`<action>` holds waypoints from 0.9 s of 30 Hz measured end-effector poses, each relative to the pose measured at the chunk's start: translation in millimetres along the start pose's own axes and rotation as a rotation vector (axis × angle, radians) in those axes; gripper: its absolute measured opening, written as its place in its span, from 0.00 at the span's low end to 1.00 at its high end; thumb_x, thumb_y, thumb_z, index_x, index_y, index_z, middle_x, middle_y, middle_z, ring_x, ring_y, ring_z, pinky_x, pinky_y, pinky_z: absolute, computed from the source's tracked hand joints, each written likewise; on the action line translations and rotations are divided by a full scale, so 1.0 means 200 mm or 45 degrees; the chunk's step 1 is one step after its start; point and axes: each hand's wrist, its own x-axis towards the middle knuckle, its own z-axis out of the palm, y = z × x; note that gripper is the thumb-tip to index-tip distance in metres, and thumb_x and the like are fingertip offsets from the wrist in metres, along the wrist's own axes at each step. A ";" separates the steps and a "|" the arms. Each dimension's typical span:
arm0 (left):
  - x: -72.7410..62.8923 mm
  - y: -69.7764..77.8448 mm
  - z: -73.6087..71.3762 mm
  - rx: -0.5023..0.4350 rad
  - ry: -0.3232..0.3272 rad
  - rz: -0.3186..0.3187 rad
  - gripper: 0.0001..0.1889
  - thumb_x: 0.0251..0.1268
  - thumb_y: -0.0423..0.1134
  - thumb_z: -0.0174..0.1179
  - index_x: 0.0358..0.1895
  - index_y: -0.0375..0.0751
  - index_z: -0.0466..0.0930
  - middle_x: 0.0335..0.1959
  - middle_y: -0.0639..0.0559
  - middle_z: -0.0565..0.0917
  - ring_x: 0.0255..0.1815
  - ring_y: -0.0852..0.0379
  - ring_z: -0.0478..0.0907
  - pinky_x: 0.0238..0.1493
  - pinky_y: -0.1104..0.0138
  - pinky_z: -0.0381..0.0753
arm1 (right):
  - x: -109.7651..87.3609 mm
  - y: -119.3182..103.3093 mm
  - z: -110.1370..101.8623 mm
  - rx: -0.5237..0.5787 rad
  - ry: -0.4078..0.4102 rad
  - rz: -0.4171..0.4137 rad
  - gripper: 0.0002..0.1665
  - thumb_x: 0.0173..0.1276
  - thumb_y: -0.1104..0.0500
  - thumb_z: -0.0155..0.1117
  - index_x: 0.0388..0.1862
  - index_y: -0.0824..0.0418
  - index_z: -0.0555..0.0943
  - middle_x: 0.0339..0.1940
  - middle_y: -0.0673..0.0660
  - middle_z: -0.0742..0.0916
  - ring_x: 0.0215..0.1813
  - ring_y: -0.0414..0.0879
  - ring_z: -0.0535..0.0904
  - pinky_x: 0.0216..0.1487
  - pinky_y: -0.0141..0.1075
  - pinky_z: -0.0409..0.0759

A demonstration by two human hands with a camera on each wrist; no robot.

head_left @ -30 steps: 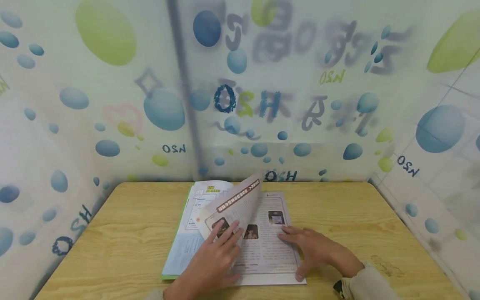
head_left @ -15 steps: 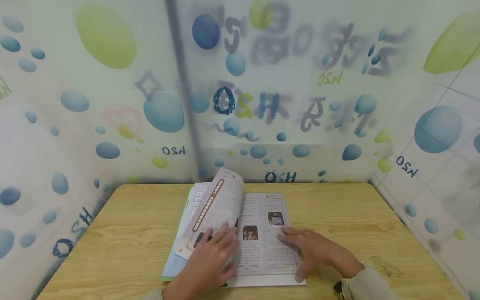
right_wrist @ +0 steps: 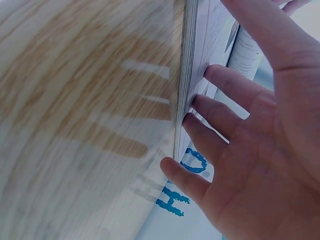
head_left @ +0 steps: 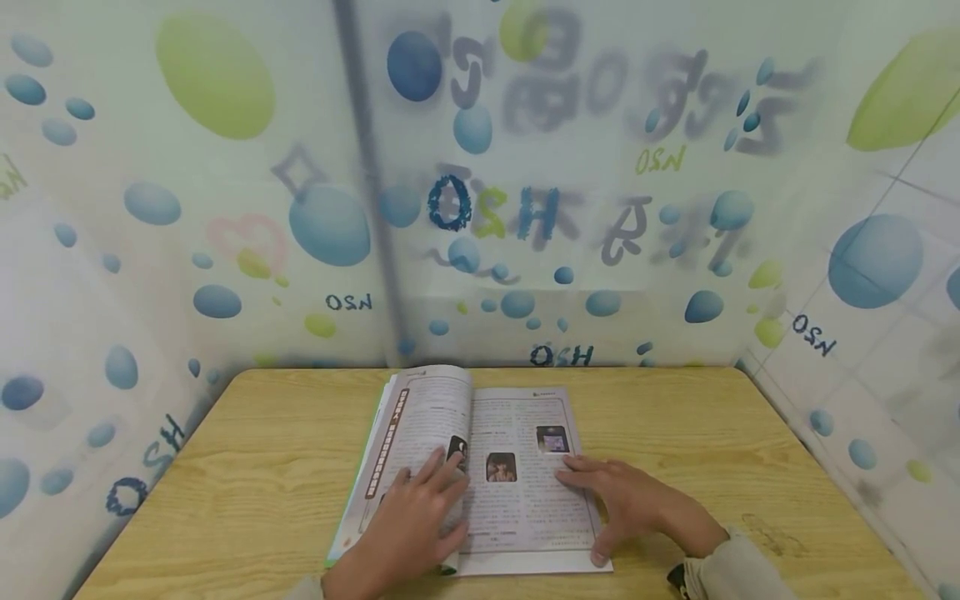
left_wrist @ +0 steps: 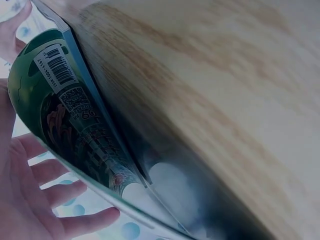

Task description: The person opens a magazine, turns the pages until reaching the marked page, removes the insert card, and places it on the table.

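An open magazine (head_left: 532, 508) with printed text and small photos lies on the wooden table. Its left page (head_left: 431, 404) bulges up near the spine and bears a brown title strip. My left hand (head_left: 416, 512) rests on that page, fingers spread, close to the spine. At the right edge of the facing page my right hand (head_left: 626, 500) touches the paper, thumb near the bottom corner. The left wrist view shows the green cover (left_wrist: 70, 105) with its barcode, curved away from the tabletop. In the right wrist view, straight fingertips (right_wrist: 197, 102) meet the page edges.
The wooden table (head_left: 247, 467) stretches out on both sides of the magazine. Pale curtains (head_left: 480, 308) with blue and green droplets and mirrored lettering stand behind it and along both sides. A beige sleeve (head_left: 738, 571) covers the right forearm.
The turning page has swung over to the left and now lies on the left side, covering the blue and white page. My left hand shifted slightly left with it; the right hand stayed put.
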 end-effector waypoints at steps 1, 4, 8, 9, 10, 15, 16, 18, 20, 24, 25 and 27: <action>0.00 0.00 0.00 -0.007 -0.005 -0.007 0.27 0.63 0.56 0.61 0.60 0.45 0.82 0.69 0.44 0.73 0.71 0.39 0.67 0.50 0.37 0.77 | 0.00 0.00 0.00 0.004 -0.003 0.004 0.65 0.33 0.34 0.83 0.72 0.58 0.72 0.76 0.62 0.68 0.74 0.61 0.64 0.68 0.60 0.64; 0.00 0.00 -0.01 -0.018 -0.017 -0.016 0.27 0.64 0.56 0.61 0.61 0.45 0.81 0.69 0.43 0.73 0.70 0.39 0.68 0.50 0.38 0.77 | 0.00 0.00 0.00 0.013 -0.016 0.016 0.66 0.33 0.34 0.83 0.73 0.57 0.71 0.76 0.61 0.68 0.75 0.61 0.64 0.69 0.61 0.63; 0.00 -0.01 -0.01 -0.033 -0.028 -0.023 0.27 0.63 0.54 0.61 0.61 0.44 0.81 0.69 0.43 0.73 0.70 0.39 0.69 0.49 0.39 0.78 | 0.00 -0.01 -0.01 0.015 -0.026 0.011 0.66 0.33 0.33 0.82 0.73 0.57 0.71 0.76 0.62 0.68 0.75 0.61 0.64 0.68 0.62 0.64; 0.00 -0.01 -0.02 -0.037 -0.030 -0.025 0.27 0.63 0.54 0.61 0.61 0.44 0.81 0.69 0.43 0.74 0.70 0.39 0.69 0.48 0.39 0.78 | 0.00 -0.01 -0.01 0.014 -0.027 0.007 0.66 0.34 0.33 0.82 0.73 0.57 0.71 0.76 0.62 0.68 0.74 0.62 0.64 0.68 0.62 0.64; 0.00 -0.01 -0.02 -0.042 -0.032 -0.027 0.27 0.63 0.54 0.61 0.61 0.44 0.81 0.69 0.43 0.74 0.69 0.39 0.69 0.48 0.39 0.78 | 0.00 -0.01 -0.01 0.010 -0.025 0.002 0.66 0.34 0.33 0.82 0.73 0.58 0.71 0.76 0.62 0.68 0.74 0.62 0.64 0.68 0.62 0.64; -0.01 -0.01 -0.02 -0.060 -0.041 -0.033 0.27 0.64 0.54 0.61 0.62 0.44 0.81 0.69 0.42 0.73 0.69 0.38 0.69 0.49 0.38 0.78 | 0.00 -0.01 -0.02 -0.007 -0.015 -0.016 0.65 0.35 0.33 0.82 0.73 0.58 0.71 0.76 0.63 0.68 0.74 0.62 0.65 0.67 0.62 0.65; -0.01 -0.01 -0.02 -0.062 -0.043 -0.034 0.27 0.64 0.54 0.61 0.62 0.44 0.80 0.69 0.42 0.73 0.69 0.38 0.69 0.49 0.38 0.78 | 0.00 -0.01 -0.02 -0.007 -0.014 -0.018 0.65 0.35 0.33 0.82 0.72 0.58 0.71 0.76 0.63 0.68 0.74 0.62 0.65 0.67 0.62 0.65; -0.01 -0.01 -0.02 -0.067 -0.045 -0.039 0.27 0.64 0.54 0.61 0.62 0.44 0.80 0.69 0.42 0.73 0.69 0.38 0.69 0.49 0.38 0.78 | 0.00 -0.01 -0.02 -0.009 -0.011 -0.019 0.64 0.35 0.33 0.82 0.72 0.58 0.72 0.75 0.63 0.69 0.73 0.62 0.66 0.67 0.62 0.66; -0.01 -0.01 -0.01 -0.074 -0.043 -0.042 0.27 0.63 0.54 0.61 0.62 0.43 0.80 0.69 0.42 0.73 0.69 0.38 0.69 0.49 0.38 0.77 | 0.00 -0.01 -0.02 -0.009 -0.007 -0.025 0.64 0.35 0.33 0.82 0.72 0.59 0.72 0.75 0.64 0.69 0.73 0.63 0.66 0.66 0.62 0.66; -0.01 -0.02 0.00 -0.074 -0.033 -0.042 0.27 0.63 0.54 0.61 0.61 0.43 0.81 0.68 0.41 0.74 0.68 0.37 0.70 0.48 0.37 0.78 | 0.01 0.00 -0.02 -0.019 -0.008 -0.028 0.64 0.35 0.32 0.81 0.71 0.59 0.73 0.74 0.64 0.70 0.72 0.62 0.67 0.66 0.60 0.67; -0.01 -0.02 0.01 -0.072 -0.029 -0.041 0.27 0.63 0.54 0.61 0.61 0.43 0.81 0.68 0.41 0.74 0.68 0.37 0.71 0.48 0.37 0.78 | 0.01 0.00 -0.02 -0.017 -0.011 -0.027 0.64 0.35 0.32 0.81 0.71 0.59 0.73 0.74 0.64 0.70 0.72 0.62 0.67 0.66 0.60 0.67; -0.01 -0.02 0.01 -0.067 -0.023 -0.040 0.27 0.63 0.54 0.60 0.60 0.43 0.82 0.67 0.41 0.75 0.67 0.37 0.71 0.47 0.37 0.78 | 0.02 0.00 -0.02 -0.016 -0.014 -0.025 0.64 0.36 0.31 0.80 0.71 0.59 0.73 0.74 0.63 0.71 0.72 0.62 0.68 0.66 0.59 0.67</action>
